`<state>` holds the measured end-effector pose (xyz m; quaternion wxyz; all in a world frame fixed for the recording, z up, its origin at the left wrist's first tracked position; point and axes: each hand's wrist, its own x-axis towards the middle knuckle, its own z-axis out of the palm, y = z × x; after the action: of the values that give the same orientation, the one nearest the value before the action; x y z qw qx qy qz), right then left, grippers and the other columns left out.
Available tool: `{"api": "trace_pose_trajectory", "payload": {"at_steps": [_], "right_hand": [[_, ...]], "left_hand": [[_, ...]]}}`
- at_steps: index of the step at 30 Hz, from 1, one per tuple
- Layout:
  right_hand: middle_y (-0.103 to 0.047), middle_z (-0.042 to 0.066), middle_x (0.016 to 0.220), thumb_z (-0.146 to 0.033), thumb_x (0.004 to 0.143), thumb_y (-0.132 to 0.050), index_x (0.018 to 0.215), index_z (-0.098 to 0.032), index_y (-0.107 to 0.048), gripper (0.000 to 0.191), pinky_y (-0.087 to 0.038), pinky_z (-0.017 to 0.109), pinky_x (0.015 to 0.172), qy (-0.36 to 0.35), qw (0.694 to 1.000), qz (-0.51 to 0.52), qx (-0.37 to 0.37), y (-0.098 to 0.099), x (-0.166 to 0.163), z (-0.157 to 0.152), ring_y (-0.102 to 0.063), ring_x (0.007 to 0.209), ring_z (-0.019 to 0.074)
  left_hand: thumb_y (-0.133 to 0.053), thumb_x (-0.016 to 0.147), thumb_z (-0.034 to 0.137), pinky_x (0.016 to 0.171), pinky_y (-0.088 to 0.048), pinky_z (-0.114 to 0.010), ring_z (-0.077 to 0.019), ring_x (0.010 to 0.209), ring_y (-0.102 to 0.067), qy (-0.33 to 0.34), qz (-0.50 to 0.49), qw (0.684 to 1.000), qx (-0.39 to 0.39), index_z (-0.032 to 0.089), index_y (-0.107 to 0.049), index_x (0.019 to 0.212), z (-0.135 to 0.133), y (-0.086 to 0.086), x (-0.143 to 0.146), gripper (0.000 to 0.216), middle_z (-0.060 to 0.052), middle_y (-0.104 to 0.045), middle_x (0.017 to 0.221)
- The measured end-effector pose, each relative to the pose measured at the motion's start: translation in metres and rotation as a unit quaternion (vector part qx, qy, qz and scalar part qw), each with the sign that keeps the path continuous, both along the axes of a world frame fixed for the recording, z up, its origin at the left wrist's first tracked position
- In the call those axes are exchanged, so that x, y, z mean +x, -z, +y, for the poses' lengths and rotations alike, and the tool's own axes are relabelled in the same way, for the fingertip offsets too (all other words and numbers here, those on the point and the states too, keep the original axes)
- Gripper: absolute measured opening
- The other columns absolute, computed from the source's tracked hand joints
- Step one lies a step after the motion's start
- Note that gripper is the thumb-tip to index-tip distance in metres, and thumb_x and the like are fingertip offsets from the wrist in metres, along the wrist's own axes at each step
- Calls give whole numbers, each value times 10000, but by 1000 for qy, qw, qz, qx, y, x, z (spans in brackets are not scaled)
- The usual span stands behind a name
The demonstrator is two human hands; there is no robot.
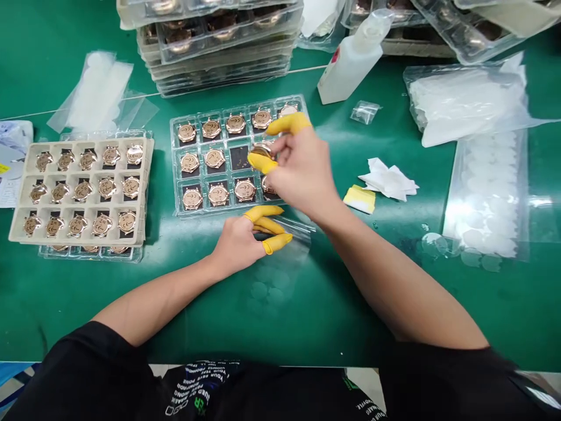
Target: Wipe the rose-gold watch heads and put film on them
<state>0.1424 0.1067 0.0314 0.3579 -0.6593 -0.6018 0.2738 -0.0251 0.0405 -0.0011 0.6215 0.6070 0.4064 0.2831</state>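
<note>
My right hand [300,166], with yellow finger cots on thumb and finger, pinches a rose-gold watch case [262,151] above a clear plastic tray [173,175]. The tray holds rows of similar watch cases lying back up, such as one watch case [214,157]; a compartment [239,158] beside the held one shows only its dark lining. Just below the tray's front edge, my left hand [245,238], also in yellow finger cots, has its thumb and fingers closed around a clear plastic film [300,238]. My right hand covers some of the tray's right compartments.
At left, a beige tray [20,202] of watch cases rests on clear trays. Stacked trays [223,64] stand behind, near a white bottle [350,67]. Rightward lie a crumpled white tissue [388,178], a yellow pad [360,199], a small clear bag [365,112] and round film sheets [486,193].
</note>
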Motion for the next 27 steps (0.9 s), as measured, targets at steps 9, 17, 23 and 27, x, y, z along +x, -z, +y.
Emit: {"api": "trace_pose_trajectory", "payload": {"at_steps": [9,17,23,27], "right_hand": [[-569,-71,719,-569,595,-976,1086,-243,-522,744,-363,251,534,-3,897,361,-254,0,22,-112,-449,566,87],[-669,56,891,-534,759,-818,997,-227,-711,403,-460,357,671,39,989,57,-129,-6,82,-103,-566,709,180],[-636,108,1060,-306,772,-719,1046,-229,-762,288,-472,418,755,105,954,-265,-96,15,141,-98,-608,826,255],[-647,119,1062,-312,761,-708,1023,-228,-717,275,-499,434,784,49,957,-272,-90,20,134,-112,-638,921,296]], "left_hand": [[-935,725,330,905,-690,-338,-202,881,-826,43,-10,998,52,191,-744,1243,2,3,-2,569,-37,-852,959],[-889,725,263,837,-698,-304,-172,814,-806,17,-12,998,55,187,-765,1179,2,0,-1,476,-23,-835,920],[-884,725,241,899,-693,-323,-170,876,-812,10,-47,999,1,207,-738,1245,5,3,0,541,-29,-833,985],[-915,684,240,871,-684,-299,-157,861,-798,-13,-57,998,-32,205,-740,1210,5,2,1,555,-24,-821,958]]}}
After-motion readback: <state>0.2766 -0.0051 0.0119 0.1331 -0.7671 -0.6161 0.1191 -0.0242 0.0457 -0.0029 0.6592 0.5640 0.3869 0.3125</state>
